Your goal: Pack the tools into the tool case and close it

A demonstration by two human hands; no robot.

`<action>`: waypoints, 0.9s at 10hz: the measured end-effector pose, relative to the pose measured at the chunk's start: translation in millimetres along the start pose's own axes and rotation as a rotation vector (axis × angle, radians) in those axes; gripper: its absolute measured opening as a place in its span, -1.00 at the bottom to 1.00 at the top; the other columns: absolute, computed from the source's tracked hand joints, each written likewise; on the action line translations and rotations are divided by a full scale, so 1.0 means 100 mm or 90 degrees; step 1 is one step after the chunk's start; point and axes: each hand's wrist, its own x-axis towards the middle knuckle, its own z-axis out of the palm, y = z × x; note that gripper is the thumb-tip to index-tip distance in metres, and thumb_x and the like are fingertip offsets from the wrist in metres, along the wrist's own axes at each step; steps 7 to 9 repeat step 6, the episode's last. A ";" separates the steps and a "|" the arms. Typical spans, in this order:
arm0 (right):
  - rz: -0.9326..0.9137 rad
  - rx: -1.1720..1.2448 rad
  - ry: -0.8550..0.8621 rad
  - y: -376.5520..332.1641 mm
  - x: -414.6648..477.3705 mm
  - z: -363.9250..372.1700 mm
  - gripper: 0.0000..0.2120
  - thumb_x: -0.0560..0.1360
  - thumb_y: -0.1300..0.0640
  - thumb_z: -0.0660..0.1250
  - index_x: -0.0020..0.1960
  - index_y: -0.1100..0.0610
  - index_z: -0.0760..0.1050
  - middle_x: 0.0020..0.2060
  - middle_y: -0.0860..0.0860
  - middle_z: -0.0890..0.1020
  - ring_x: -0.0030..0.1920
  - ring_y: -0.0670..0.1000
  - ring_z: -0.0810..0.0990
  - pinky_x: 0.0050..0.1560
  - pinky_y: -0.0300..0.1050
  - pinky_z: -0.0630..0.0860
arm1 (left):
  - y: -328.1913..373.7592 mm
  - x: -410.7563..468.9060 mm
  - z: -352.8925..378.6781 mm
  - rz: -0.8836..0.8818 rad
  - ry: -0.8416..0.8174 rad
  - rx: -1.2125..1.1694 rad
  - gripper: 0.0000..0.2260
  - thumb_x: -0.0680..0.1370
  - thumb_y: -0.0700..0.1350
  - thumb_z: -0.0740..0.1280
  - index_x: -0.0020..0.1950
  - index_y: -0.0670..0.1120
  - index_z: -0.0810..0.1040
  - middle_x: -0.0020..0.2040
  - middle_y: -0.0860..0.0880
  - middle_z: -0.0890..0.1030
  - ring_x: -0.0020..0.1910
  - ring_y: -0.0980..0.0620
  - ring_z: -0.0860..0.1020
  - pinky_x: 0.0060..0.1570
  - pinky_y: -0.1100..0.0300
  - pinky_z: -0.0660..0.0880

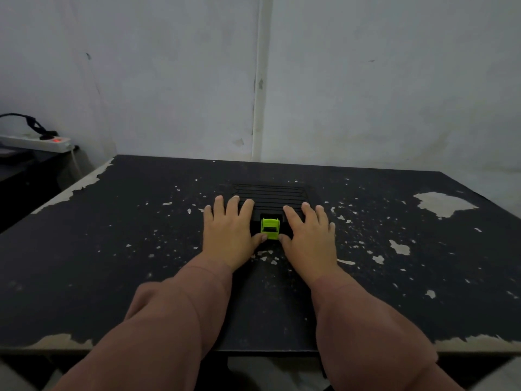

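- Black tabletop point(112, 277), its paint flaking, runs up from the bottom of the frame; two brown sleeves point(174, 320) reach across it toward the centre.
- Left hand point(228, 235) and right hand point(307, 235) lie flat with fingers straight and spread, pressing the lid of the tool case point(270, 193) at mid-frame. Both thumbs touch the lower edge of the green latch point(270, 228) between them.
- Lid is down; whether the latch has caught I cannot tell. Thumbs could slip off the small latch, or the case could slide away under the push, leaving it unfastened.
- Beyond stands a pale wall point(169, 80), with a power strip point(36, 142) at upper left.
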 end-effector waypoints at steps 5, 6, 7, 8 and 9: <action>-0.024 0.008 -0.030 -0.09 0.73 -0.33 -0.65 0.53 -0.12 0.12 0.09 0.10 0.51 0.10 0.09 0.51 0.17 0.14 0.41 0.13 0.07 0.40 | 0.13 0.76 -0.24 -0.061 -0.150 -0.118 -0.53 0.53 0.25 0.10 0.29 -0.03 0.40 0.30 -0.12 0.42 0.30 -0.18 0.37 0.27 -0.09 0.29; -0.018 0.027 -0.055 -0.10 1.07 -0.25 -0.68 0.55 -0.05 0.12 0.15 0.10 0.47 0.15 0.11 0.49 0.20 0.15 0.40 0.15 0.09 0.40 | 0.17 1.10 -0.15 -0.066 -0.192 -0.135 -0.57 0.56 0.17 0.11 0.31 -0.06 0.40 0.30 -0.13 0.43 0.30 -0.16 0.38 0.25 -0.06 0.32; -0.018 0.027 -0.055 -0.10 1.07 -0.25 -0.68 0.55 -0.05 0.12 0.15 0.10 0.47 0.15 0.11 0.49 0.20 0.15 0.40 0.15 0.09 0.40 | 0.17 1.10 -0.15 -0.066 -0.192 -0.135 -0.57 0.56 0.17 0.11 0.31 -0.06 0.40 0.30 -0.13 0.43 0.30 -0.16 0.38 0.25 -0.06 0.32; -0.018 0.027 -0.055 -0.10 1.07 -0.25 -0.68 0.55 -0.05 0.12 0.15 0.10 0.47 0.15 0.11 0.49 0.20 0.15 0.40 0.15 0.09 0.40 | 0.17 1.10 -0.15 -0.066 -0.192 -0.135 -0.57 0.56 0.17 0.11 0.31 -0.06 0.40 0.30 -0.13 0.43 0.30 -0.16 0.38 0.25 -0.06 0.32; -0.018 0.027 -0.055 -0.10 1.07 -0.25 -0.68 0.55 -0.05 0.12 0.15 0.10 0.47 0.15 0.11 0.49 0.20 0.15 0.40 0.15 0.09 0.40 | 0.17 1.10 -0.15 -0.066 -0.192 -0.135 -0.57 0.56 0.17 0.11 0.31 -0.06 0.40 0.30 -0.13 0.43 0.30 -0.16 0.38 0.25 -0.06 0.32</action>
